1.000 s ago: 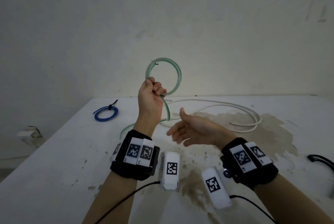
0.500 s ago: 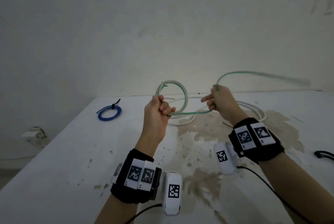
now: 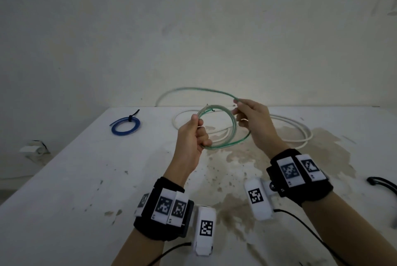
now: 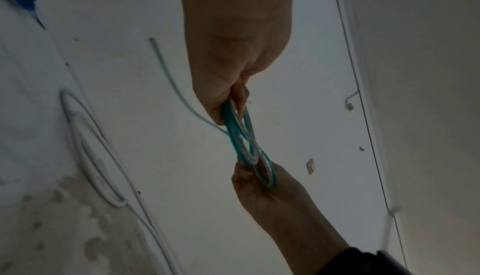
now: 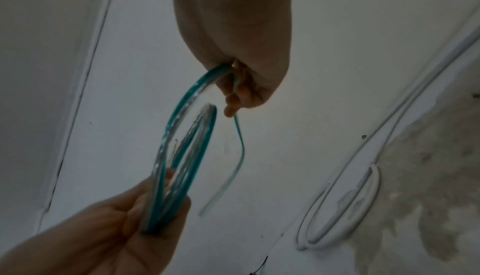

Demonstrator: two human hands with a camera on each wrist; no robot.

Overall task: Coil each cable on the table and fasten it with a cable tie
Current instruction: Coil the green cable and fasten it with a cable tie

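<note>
A thin green-and-clear cable [image 3: 233, 125] is wound into a small coil held in the air above the table [image 3: 64, 190]. My left hand [image 3: 194, 134] grips the coil's left side in its curled fingers [image 4: 233, 98]. My right hand [image 3: 251, 117] pinches the coil's right side, with the cable's loose tail [image 3: 193, 90] arching up and left from it; the tail [image 5: 240, 148] also shows in the right wrist view. A long white cable [image 3: 296, 128] lies loose on the table behind the hands.
A blue coiled cable [image 3: 125, 125] fastened with a black tie lies at the table's far left. A black cable [image 3: 384, 186] lies at the right edge. The tabletop is stained brown in the middle. A wall stands close behind.
My right hand went from open and empty to gripping the cable, then swung the loose length round onto the coil. My left hand lowered the coil.
</note>
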